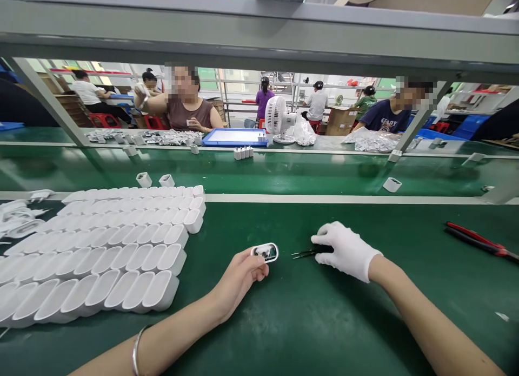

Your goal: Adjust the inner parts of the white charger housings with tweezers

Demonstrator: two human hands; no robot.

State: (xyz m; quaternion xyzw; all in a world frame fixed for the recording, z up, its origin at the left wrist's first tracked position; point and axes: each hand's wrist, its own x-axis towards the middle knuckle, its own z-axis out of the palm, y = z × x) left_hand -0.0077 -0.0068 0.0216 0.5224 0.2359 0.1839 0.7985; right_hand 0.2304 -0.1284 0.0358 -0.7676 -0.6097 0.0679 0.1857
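Observation:
Between the thumb and fingers of my bare left hand [239, 281] is a small white oval housing [276, 252]. Its open face is turned up, and a dark circuit board with pale parts shows inside. To the right, my white-gloved right hand [346, 252] closes on the black grip of a pair of tweezers [302, 254]. The bare metal tips point left toward the housing, with a gap between them and it. The hand is low over the green tabletop; whether the tweezers touch it I cannot tell.
Rows of white oval housings [158, 289] fill the left side, with white cables [18, 216] beyond. Red-and-black-handled pliers [474, 238] lie at right. A loose white piece [392, 185] sits on the far strip. Behind the overhead shelf beam [259, 32] are a fan [278, 116] and co-workers.

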